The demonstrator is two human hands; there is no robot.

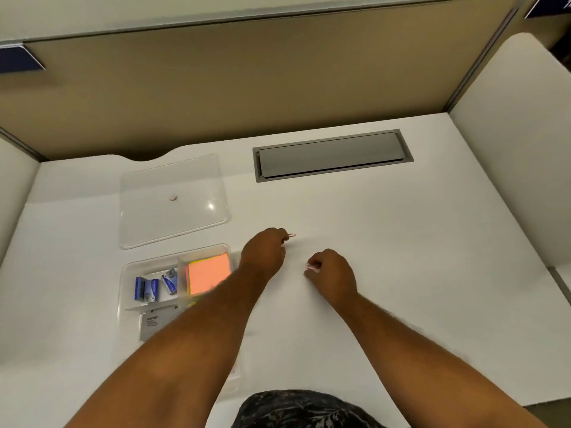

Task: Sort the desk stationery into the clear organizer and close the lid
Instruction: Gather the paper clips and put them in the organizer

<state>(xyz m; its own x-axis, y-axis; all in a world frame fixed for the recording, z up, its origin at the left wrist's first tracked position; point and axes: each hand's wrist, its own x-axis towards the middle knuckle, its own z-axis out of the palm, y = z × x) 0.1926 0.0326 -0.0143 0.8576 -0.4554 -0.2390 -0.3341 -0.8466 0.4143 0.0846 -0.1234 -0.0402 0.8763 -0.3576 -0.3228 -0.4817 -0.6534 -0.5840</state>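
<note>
- A clear organizer [129,273] sits open on a white desk [401,242], partly hidden under the person's left forearm.
- Its far-left compartment holds small blue staple boxes [148,288]; the compartment beside it holds a stack of orange sticky notes [208,274]; a grey box [153,324] fills the nearer section.
- The clear lid [173,200] lies flat just beyond the organizer, apart from it.
- Right of the organizer, the left hand [262,254] pinches a pink paper clip [291,235] at its fingertips.
- Farther right, the right hand [332,273], fingers curled, holds what appear to be more clips [310,268]; blur hides detail.
- A grey cable hatch [330,156] sits beyond the hands, before a tan partition [247,88].
</note>
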